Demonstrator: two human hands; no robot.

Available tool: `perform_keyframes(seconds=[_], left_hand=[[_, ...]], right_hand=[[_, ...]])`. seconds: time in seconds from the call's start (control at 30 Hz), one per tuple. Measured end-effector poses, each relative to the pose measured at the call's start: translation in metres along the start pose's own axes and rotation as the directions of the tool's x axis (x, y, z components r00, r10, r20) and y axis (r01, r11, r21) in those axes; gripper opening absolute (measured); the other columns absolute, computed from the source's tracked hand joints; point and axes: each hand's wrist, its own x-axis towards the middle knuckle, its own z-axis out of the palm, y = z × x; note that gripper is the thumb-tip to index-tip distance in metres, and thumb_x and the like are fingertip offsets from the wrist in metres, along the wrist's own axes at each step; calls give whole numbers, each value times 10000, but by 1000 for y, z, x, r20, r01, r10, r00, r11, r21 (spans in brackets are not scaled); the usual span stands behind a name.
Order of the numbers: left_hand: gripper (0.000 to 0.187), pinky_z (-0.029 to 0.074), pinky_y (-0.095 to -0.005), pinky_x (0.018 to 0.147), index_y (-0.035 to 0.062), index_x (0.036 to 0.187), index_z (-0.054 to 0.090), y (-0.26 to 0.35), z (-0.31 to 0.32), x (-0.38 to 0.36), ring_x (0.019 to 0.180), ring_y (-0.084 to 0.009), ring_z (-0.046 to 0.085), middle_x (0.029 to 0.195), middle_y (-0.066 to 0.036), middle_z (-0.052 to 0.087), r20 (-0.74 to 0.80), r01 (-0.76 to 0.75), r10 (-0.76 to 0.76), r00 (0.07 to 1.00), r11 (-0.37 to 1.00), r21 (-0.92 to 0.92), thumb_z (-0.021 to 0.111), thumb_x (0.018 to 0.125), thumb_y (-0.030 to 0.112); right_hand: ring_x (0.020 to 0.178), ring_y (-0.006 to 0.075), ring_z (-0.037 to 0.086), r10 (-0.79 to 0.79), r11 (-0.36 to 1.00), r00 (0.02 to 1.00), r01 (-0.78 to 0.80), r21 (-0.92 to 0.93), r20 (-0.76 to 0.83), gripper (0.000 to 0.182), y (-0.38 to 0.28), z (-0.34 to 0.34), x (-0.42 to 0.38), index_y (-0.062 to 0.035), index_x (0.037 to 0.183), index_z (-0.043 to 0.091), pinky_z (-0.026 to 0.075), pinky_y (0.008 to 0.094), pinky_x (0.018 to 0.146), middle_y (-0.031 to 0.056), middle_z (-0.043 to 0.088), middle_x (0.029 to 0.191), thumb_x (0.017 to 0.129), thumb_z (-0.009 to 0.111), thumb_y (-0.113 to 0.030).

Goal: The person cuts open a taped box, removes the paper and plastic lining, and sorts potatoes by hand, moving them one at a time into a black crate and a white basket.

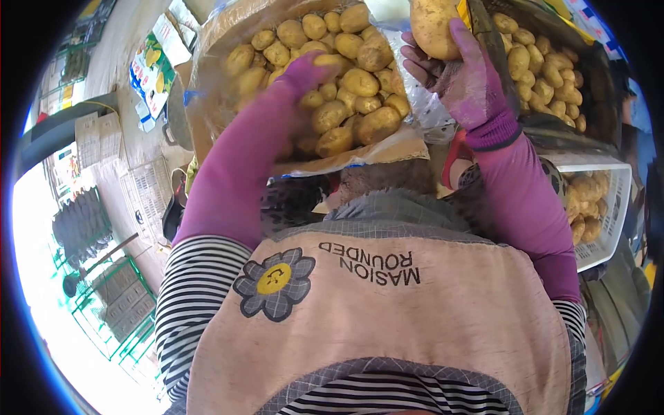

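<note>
Many potatoes [332, 114] fill a plastic-lined cardboard box [394, 149] at the top centre. My left hand [304, 72], in a purple glove and blurred, reaches over these potatoes; its fingers are too smeared to tell whether they grip one. On the right of the box my right hand [467, 79], gloved in purple with dirt on the palm, is raised palm up. It holds a large potato [434, 28] between thumb and fingers, above the gap between two containers.
A dark crate [546, 138] of potatoes stands at the upper right. Below it is a white plastic basket [619, 214] holding more potatoes. Printed cardboard [152, 76] lies on the floor at left, near green wire racks [128, 311].
</note>
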Motion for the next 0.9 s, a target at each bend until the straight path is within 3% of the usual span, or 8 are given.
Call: perform_keyframes(seconds=[0.1, 0.23, 0.3, 0.4, 0.5, 0.63, 0.77, 0.9], left_hand=[[524, 539, -318, 726, -25, 1339, 400, 6, -21, -13, 967, -301, 629, 1191, -206, 575, 214, 56, 147, 966, 687, -725, 448, 965, 340], [433, 523, -301, 609, 89, 1183, 531, 60, -10, -49, 783, -231, 660, 980, -111, 650, 205, 24, 228, 952, 613, -790, 353, 980, 426], [382, 526, -302, 618, 69, 1141, 548, 99, 5, -67, 773, -222, 652, 967, -101, 647, 59, -260, 289, 956, 920, -294, 342, 992, 355], [333, 531, -300, 688, 38, 1127, 570, 103, 26, -53, 763, -187, 629, 934, -95, 634, -193, -637, 673, 714, 739, 219, 363, 999, 265], [374, 534, -328, 781, 18, 1196, 565, 107, 26, -37, 893, -214, 642, 1010, -128, 643, -174, -233, 166, 971, 832, -504, 384, 994, 276], [559, 388, -430, 1059, -30, 1308, 446, 76, 80, -27, 1226, -332, 503, 1287, -218, 531, -140, 137, -69, 988, 817, 560, 615, 881, 289], [566, 436, -451, 1008, -21, 1303, 442, 49, 93, 11, 1246, -336, 481, 1314, -212, 503, -218, 232, -166, 962, 918, 322, 630, 858, 274], [487, 525, -395, 876, 0, 1277, 498, -1, 36, 19, 1138, -299, 569, 1283, -205, 524, 169, 143, -30, 985, 686, -714, 592, 871, 250]], right_hand=[[1098, 277, 600, 29, 999, 999, -30, 44, 23, 627, 6, -5, -1, 14, 1340, 427, 511, 396, 952, 195, 567, 1231, 939, 539, -454], [1131, 257, 587, 32, 986, 999, -35, 166, 22, 591, 14, 24, -7, -7, 1339, 420, 509, 433, 962, 144, 548, 1259, 931, 534, -420], [1186, 270, 549, 46, 964, 991, -76, 253, 123, 584, 15, 33, -13, -20, 1354, 411, 485, 470, 984, 128, 513, 1315, 941, 512, -421], [1263, 336, 473, 13, 964, 987, -55, 260, 162, 606, 10, 31, -16, -40, 1393, 369, 413, 561, 1019, 151, 447, 1385, 954, 457, -448], [1314, 424, 385, 25, 939, 999, -8, 344, -43, 710, -7, 39, -16, -32, 1432, 291, 299, 679, 1050, 201, 379, 1428, 920, 446, -499], [1182, 316, 496, -112, 896, 993, 85, 435, 37, 631, -18, 22, -8, -173, 1313, 490, 419, 545, 948, 88, 509, 1308, 885, 453, -635], [1179, 322, 495, -152, 922, 988, 156, 355, -37, 686, -18, 10, -8, -165, 1313, 476, 422, 539, 946, 85, 494, 1316, 846, 494, -667], [1099, 294, 557, -456, 823, 889, 433, 367, -26, 646, -44, 0, -12, -112, 1312, 468, 510, 462, 868, 119, 543, 1251, 872, 535, -580]])
